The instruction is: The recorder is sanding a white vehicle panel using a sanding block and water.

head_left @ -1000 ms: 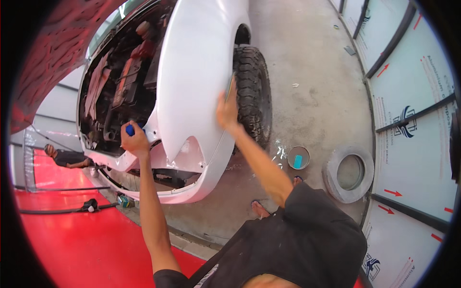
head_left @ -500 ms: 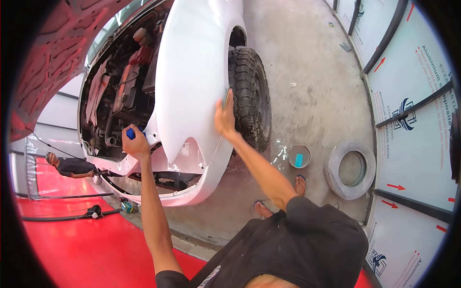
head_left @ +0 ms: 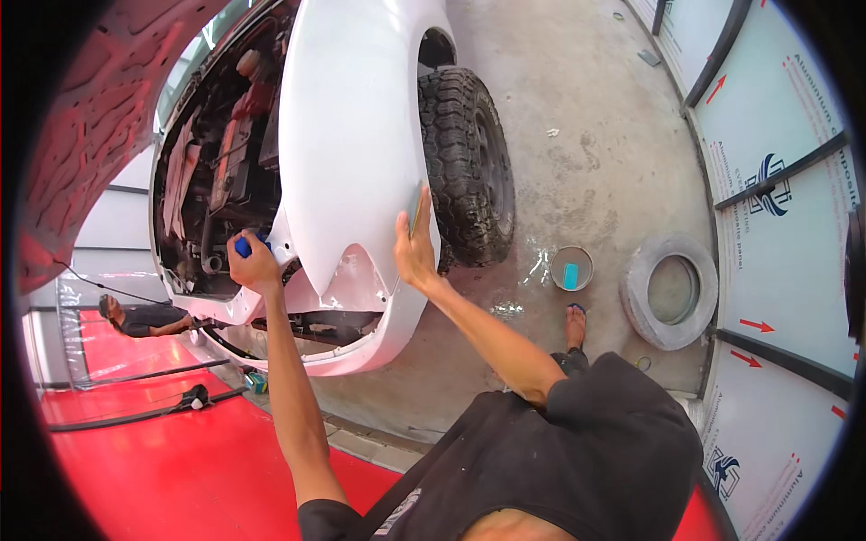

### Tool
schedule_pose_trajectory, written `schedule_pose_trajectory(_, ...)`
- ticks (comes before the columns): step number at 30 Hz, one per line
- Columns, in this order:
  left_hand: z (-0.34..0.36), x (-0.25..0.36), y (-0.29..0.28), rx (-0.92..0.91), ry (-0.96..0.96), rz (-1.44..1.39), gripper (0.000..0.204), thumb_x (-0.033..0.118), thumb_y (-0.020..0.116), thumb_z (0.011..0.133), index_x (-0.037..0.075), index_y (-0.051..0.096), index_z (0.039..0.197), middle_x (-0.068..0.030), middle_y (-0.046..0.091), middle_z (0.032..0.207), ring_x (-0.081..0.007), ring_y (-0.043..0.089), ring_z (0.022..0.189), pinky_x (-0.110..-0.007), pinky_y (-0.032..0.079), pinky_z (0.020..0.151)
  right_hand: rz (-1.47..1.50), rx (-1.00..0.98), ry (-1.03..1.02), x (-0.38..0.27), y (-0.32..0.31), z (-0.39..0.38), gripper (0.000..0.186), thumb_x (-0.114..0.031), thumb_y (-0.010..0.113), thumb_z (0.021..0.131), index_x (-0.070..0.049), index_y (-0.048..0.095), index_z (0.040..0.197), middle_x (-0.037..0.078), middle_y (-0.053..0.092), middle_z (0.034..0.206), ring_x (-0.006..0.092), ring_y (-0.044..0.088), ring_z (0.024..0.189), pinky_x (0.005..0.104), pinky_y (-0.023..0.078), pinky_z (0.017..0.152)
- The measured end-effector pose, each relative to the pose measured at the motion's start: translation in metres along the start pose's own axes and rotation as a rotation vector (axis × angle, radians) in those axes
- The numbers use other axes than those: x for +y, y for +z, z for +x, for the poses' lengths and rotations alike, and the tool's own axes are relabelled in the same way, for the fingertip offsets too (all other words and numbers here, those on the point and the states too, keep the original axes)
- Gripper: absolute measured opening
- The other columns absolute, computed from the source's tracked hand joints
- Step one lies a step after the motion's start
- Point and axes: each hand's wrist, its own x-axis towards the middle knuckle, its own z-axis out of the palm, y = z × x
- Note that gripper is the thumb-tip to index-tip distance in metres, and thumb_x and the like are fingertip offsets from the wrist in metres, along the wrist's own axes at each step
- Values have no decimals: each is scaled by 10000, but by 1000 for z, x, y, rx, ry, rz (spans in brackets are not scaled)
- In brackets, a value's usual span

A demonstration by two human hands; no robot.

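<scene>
Right hand (head_left: pixel 415 252) slid along white fender (head_left: pixel 352 144) toward headlight opening (head_left: pixel 359 279), gripping thin pad (head_left: pixel 416 216); left hand (head_left: pixel 256 269) clasps blue object (head_left: pixel 244 246). Pad best kept flat.

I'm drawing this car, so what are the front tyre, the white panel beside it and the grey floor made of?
Front tyre: likely rubber; dull black, chunky tread.
White panel: probably painted metal, maybe plastic; smooth, soft sheen.
Grey floor: looks like concrete; matt, blotchy, shiny wet-looking patches.
</scene>
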Motion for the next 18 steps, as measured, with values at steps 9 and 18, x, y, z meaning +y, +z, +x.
schedule_pose_trajectory(9, -9, 10, -7, -24, -24, -38, 186, 242, 704, 904, 61, 730, 937, -154, 735, 854, -348, 712, 772, -420, 549, 710, -158, 85, -160, 30, 11, 8, 756, -337, 360, 1082, 73, -17, 1592, 269, -24, 1681, 401, -26, 1567, 514, 4, 1265)
schedule_pose_trajectory(18, -4, 7, 0, -29, -66, -41, 206, 252, 709, 912, 50, 726, 949, -167, 735, 870, -355, 709, 776, -422, 546, 724, -331, 117, -442, 22, 4, 48, 743, -281, 414, 1064, 67, 33, 1598, 266, 42, 1681, 381, 43, 1572, 525, 35, 1261)
